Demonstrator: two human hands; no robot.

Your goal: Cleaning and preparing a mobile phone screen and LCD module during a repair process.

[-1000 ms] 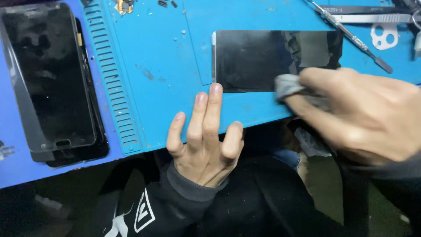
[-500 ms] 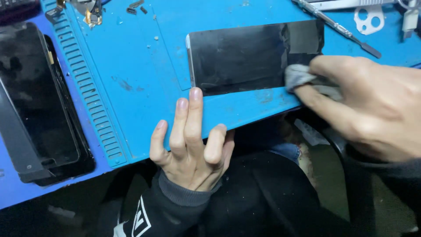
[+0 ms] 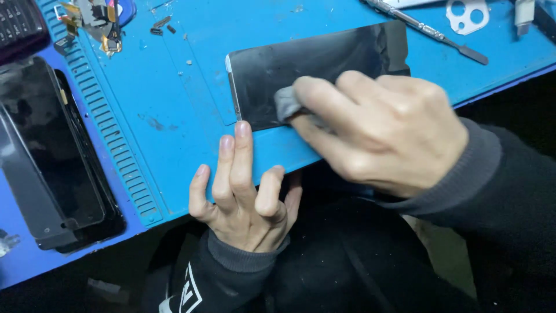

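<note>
A dark rectangular phone screen panel [image 3: 301, 64] lies flat on the blue work mat [image 3: 174, 87]. My right hand [image 3: 376, 127] pinches a small grey cloth [image 3: 286, 103] and presses it on the panel's near left part. My left hand [image 3: 240, 191] rests palm down at the mat's near edge, its index and middle fingertips touching the panel's lower left corner. It holds nothing.
A black phone with a dark screen [image 3: 49, 156] lies at the left on the ribbed mat edge. Metal tweezers or a spudger [image 3: 428, 32], a white perforated part [image 3: 466, 14], small screws [image 3: 162, 26] and a flex part [image 3: 95, 20] lie along the far side.
My right hand has slid the cloth leftward across the panel, from its right end to its near left part. The left hand stays at the corner.
</note>
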